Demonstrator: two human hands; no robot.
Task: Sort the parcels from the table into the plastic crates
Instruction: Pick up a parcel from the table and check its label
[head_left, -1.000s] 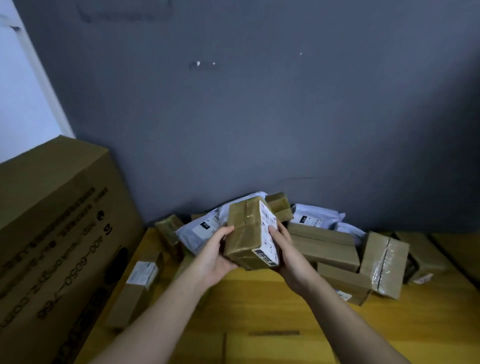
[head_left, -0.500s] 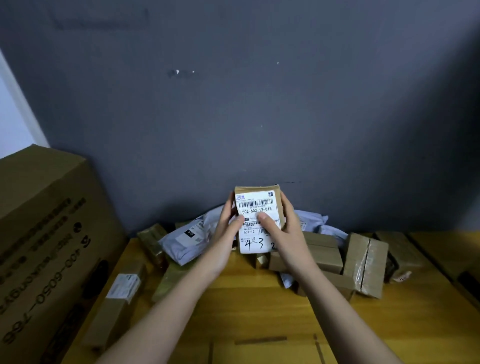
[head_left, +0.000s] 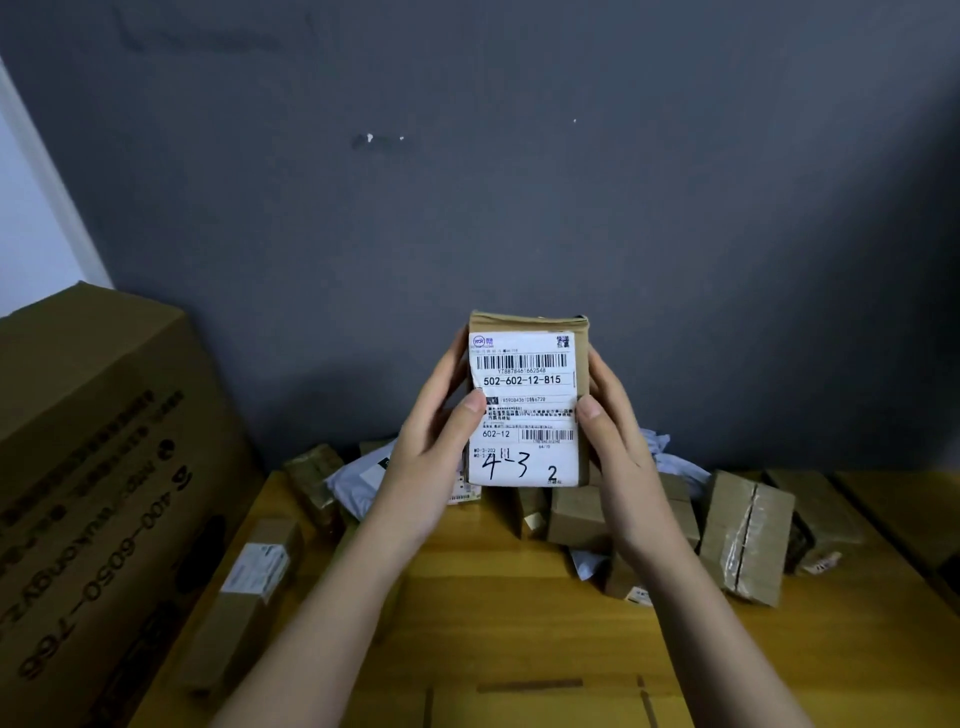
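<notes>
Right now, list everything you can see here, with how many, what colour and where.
Held parcel: one, brown with white label, raised above the table.
Small cardboard parcels: several, exact count unclear, brown, piled along the table's far edge.
Long parcel: one, brown with white label, table's left side.
Poly mailers: at least two, grey-white, in the pile by the wall.
Large carton: one, brown with black print, far left.
Table: one, yellow wood.
Wall: dark grey, behind.
Hands: left hand and right hand, gripping the held parcel's sides.
</notes>
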